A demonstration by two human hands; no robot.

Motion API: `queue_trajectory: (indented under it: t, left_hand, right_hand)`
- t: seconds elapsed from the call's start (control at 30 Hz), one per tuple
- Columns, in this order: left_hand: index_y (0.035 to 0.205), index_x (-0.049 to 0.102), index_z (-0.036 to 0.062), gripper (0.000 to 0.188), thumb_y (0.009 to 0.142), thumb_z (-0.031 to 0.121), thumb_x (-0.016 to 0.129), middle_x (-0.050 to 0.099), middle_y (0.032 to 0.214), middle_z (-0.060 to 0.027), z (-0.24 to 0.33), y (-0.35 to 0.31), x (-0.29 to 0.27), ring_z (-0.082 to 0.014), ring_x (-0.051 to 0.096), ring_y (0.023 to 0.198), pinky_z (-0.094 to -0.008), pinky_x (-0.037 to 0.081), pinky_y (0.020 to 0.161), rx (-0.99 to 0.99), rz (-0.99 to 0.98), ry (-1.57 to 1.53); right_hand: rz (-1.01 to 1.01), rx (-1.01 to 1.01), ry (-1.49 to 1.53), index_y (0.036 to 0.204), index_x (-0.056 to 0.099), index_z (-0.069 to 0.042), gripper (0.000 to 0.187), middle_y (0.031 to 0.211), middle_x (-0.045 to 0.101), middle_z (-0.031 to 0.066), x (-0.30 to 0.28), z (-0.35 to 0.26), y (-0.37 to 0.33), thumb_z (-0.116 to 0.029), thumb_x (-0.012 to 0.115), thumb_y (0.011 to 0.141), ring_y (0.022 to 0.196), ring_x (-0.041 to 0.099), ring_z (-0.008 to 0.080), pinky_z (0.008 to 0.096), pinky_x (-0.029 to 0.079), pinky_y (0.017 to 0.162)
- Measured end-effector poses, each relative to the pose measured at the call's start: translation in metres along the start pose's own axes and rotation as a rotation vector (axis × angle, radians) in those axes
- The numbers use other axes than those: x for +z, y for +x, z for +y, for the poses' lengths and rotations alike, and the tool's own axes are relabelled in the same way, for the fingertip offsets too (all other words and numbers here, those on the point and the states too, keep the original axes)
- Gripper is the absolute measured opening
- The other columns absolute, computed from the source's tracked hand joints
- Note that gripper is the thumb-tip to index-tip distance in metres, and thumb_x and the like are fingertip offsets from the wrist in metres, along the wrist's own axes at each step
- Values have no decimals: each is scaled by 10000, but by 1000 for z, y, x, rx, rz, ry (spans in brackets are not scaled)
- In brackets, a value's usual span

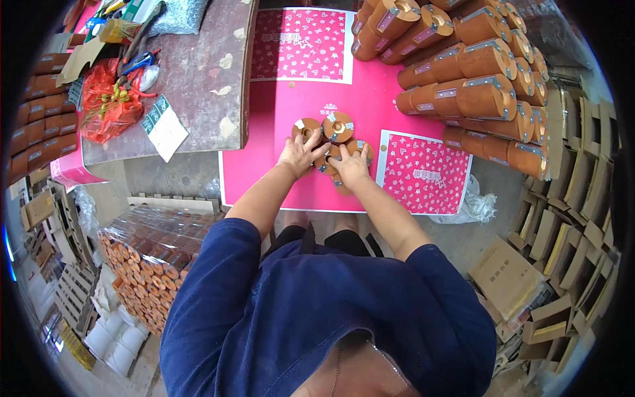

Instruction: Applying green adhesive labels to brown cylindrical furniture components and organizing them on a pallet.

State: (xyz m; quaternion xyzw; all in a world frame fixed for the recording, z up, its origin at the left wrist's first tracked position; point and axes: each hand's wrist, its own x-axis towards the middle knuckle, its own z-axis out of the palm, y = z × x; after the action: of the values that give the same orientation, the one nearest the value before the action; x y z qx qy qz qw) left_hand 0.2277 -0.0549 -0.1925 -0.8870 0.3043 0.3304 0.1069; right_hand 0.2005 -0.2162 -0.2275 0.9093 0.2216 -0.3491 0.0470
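Note:
Several orange cylindrical rolls (pixel 338 126) stand upright in a tight cluster on a pink sheet (pixel 370 106) spread on the floor. My left hand (pixel 300 155) rests on the near left side of the cluster, fingers spread over a roll's end. My right hand (pixel 350 167) presses on the near right side, covering the rolls beneath it. Both forearms reach out from blue sleeves.
A large stack of orange rolls (pixel 486 92) lies on its side at the back right. A worn table (pixel 192 73) with tools and a red bag (pixel 106 106) stands at left. A wrapped bundle of rolls (pixel 149 264) and cardboard pieces (pixel 569 198) flank me.

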Motion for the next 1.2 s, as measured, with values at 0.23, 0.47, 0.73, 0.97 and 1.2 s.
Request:
queue_trajectory:
  t: [0.23,0.47,0.73,0.97,1.2]
  left_hand:
    - [1339,11,339,855,724,262,600,15,1403,-95,18,22,-15,-271,448,1011,-337,448,723,-141,-183,93]
    - [1333,-1,340,897,699,216,622,66,1385,-136,11,30,-2,-237,572,799,-328,496,652,-98,-117,49]
    - [1322,8,366,916,670,138,610,66,1360,-234,8,23,15,-231,620,682,-292,531,549,-225,0,-225]
    - [1317,21,382,974,626,86,640,-121,1356,-230,39,39,-10,-286,558,930,-327,520,676,-433,-120,-415]
    - [1291,158,394,927,600,-13,622,-103,1366,-204,46,38,0,-266,558,930,-322,505,739,-467,25,-680]
  right_hand:
    - [248,1,222,1077,521,-307,371,1187,381,111,51,43,-51,-181,543,729,928,520,313,583,127,948]
    - [110,302,309,1119,486,-300,598,1220,345,128,75,89,-102,-156,686,573,971,497,344,580,147,949]
    - [96,319,276,1120,481,-290,606,1221,340,135,84,108,-106,-127,678,570,943,504,368,583,156,950]
    - [116,317,250,1125,476,-289,592,1211,340,147,88,107,-105,-146,671,584,933,504,368,600,147,941]
    - [-56,368,171,1214,372,-293,696,1289,227,161,77,96,-108,-237,684,595,1053,409,394,612,120,944]
